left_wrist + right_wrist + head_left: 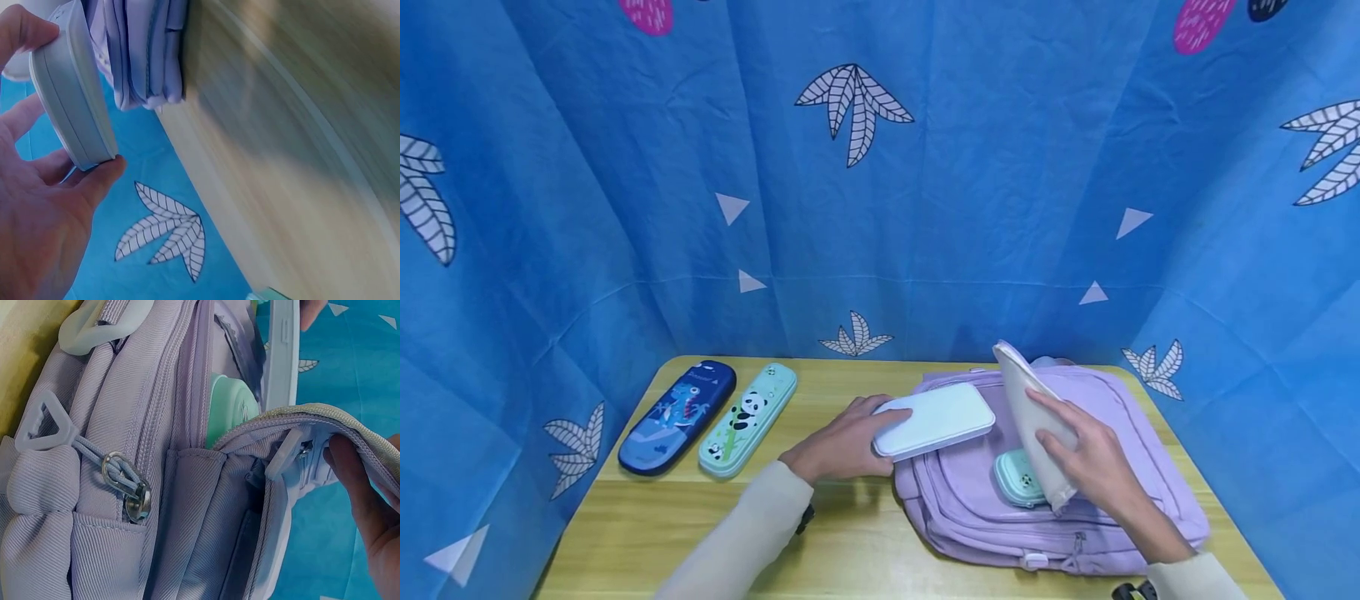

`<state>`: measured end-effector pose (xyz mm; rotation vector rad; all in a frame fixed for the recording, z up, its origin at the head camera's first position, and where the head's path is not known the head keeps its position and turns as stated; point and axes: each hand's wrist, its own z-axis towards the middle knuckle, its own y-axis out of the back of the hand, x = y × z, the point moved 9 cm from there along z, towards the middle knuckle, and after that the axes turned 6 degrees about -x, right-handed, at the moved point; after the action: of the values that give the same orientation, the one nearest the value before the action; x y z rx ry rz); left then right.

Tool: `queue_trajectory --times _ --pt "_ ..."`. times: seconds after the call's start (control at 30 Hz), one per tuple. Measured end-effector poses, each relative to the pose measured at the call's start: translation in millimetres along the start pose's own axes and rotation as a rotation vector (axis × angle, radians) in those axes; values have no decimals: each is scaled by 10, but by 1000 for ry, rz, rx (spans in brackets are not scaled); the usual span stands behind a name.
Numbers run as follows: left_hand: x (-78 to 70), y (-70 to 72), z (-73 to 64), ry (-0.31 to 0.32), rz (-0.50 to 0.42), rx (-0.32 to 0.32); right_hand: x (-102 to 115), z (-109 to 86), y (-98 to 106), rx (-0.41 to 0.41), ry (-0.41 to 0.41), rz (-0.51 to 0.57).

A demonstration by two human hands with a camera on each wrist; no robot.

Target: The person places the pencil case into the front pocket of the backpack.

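Note:
My left hand (pixel 850 442) grips a pale, rounded hard case (pixel 936 421) by its left end, over the left part of a lilac backpack (pixel 955 483). In the left wrist view, thumb and fingers close around the case's edges (pixel 75 94). My right hand (pixel 1086 454) holds up the backpack's front pocket flap (pixel 1026 408), its light lining facing left. The right wrist view shows the thumb and the zipped flap edge (pixel 319 415). A mint green case (pixel 1018 479) is partly inside the opened pocket; the flap hides its right part.
Left of the backpack, a dark blue dinosaur case (pixel 677 417) and a mint panda case (pixel 748 421) lie side by side on the wooden table (pixel 842 542). A blue patterned curtain (pixel 880 233) hangs behind the table and along both sides.

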<state>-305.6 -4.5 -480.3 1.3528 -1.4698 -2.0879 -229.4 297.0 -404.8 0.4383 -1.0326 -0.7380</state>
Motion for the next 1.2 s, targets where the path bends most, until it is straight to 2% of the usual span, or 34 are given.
queue_trajectory --times 0.23,0.6,0.77,1.2 --pt "-104 -143 152 -13 23 43 55 -6 -37 11 11 44" --pt "-232 -365 388 -11 62 80 27 -35 -60 10 11 19" --pt "-313 -472 481 -51 60 84 34 -30 -57 1 20 29" --pt "-404 -615 669 -86 101 62 39 -8 -81 11 16 58"
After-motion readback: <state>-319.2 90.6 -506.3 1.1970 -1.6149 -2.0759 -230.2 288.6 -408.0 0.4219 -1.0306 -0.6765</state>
